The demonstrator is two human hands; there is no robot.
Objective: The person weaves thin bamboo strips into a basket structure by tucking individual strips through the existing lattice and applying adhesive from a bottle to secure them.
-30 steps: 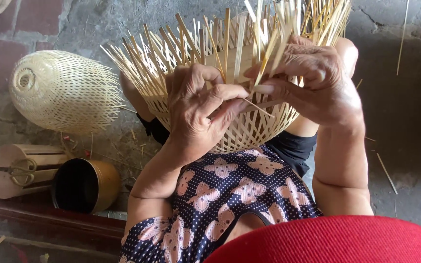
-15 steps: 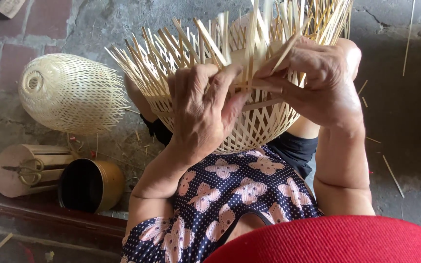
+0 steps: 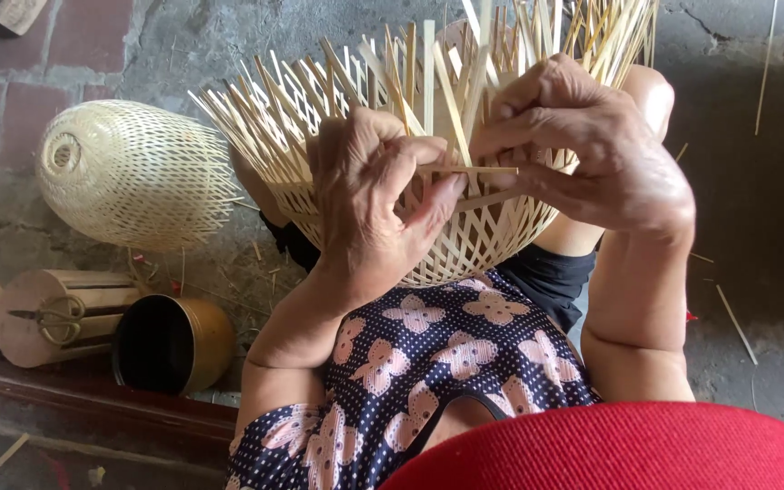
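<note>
here, domed lattice of bamboo strips [image 3: 465,245]

Upper tips of the basket's bamboo strips [image 3: 537,36] beyond the top edge, its base behind the hands [image 3: 465,181].

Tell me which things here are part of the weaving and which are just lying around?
In hand: half-woven basket; thin horizontal strip pinched between left hand and right hand.

Lying about: finished woven basket; dark metal can; wooden drum; loose splints on the floor.
</note>
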